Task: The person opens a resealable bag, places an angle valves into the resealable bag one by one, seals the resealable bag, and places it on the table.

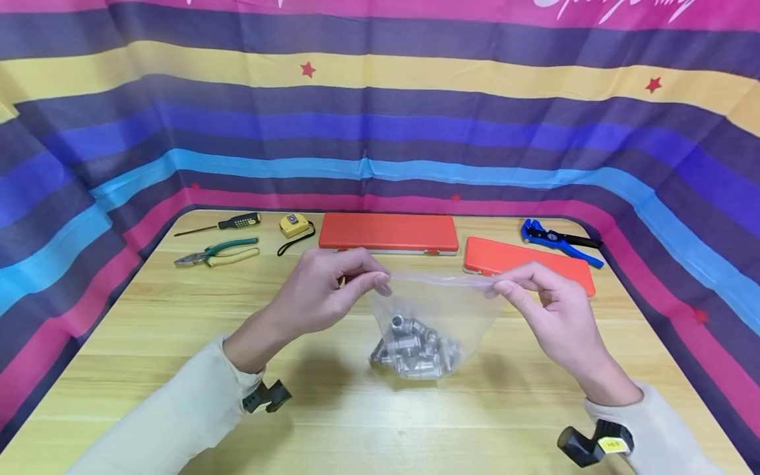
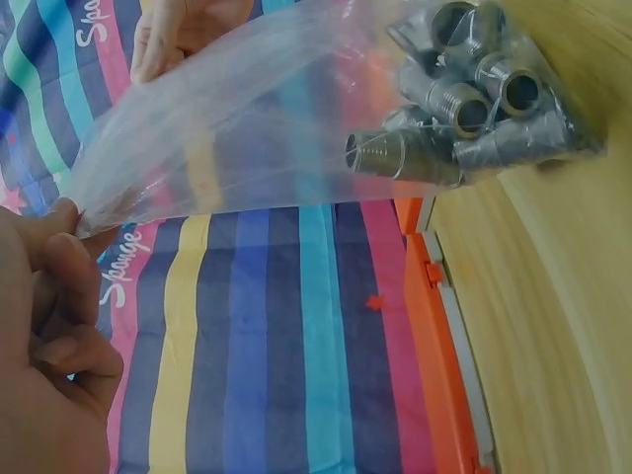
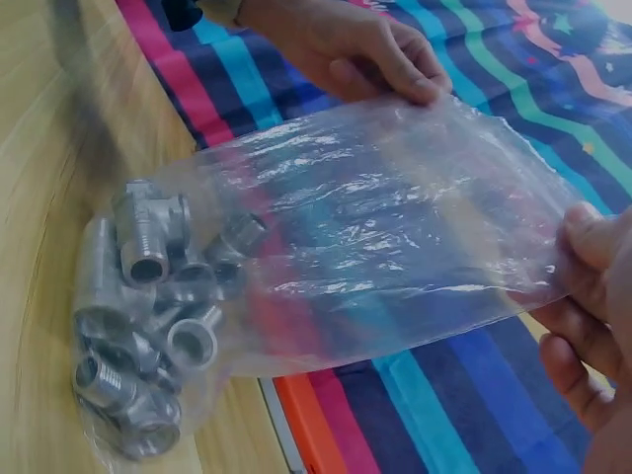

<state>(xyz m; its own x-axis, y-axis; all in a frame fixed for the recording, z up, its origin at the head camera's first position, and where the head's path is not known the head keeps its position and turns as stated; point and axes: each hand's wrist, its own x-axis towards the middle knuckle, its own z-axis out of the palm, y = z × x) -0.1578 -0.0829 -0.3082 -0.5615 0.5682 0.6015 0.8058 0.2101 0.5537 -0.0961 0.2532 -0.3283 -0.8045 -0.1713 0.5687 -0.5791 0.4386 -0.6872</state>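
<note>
A clear plastic bag [image 1: 451, 307] is stretched between both hands over the middle of the table. Several silvery threaded pipe fittings [image 1: 415, 353] lie bunched in its bottom; some are tee-shaped in the right wrist view. My left hand [image 1: 332, 290] pinches one top corner of the bag between thumb and fingers. At the opposite top corner, my right hand [image 1: 552, 316] pinches the plastic the same way. The bag's upper edge runs nearly straight between them, and its loaded bottom hangs low, close over the wood. In the left wrist view the fittings [image 2: 464, 99] show through the film.
Behind the bag lie two flat orange cases, a longer one [image 1: 388, 231] and a tilted one [image 1: 534, 262]. Pliers [image 1: 220, 252], a screwdriver [image 1: 228, 223] and a yellow tape measure [image 1: 293, 225] are at back left. A blue-and-black hand tool [image 1: 558, 241] sits back right. Striped cloth [image 1: 368, 132] surrounds the table [image 1: 368, 435].
</note>
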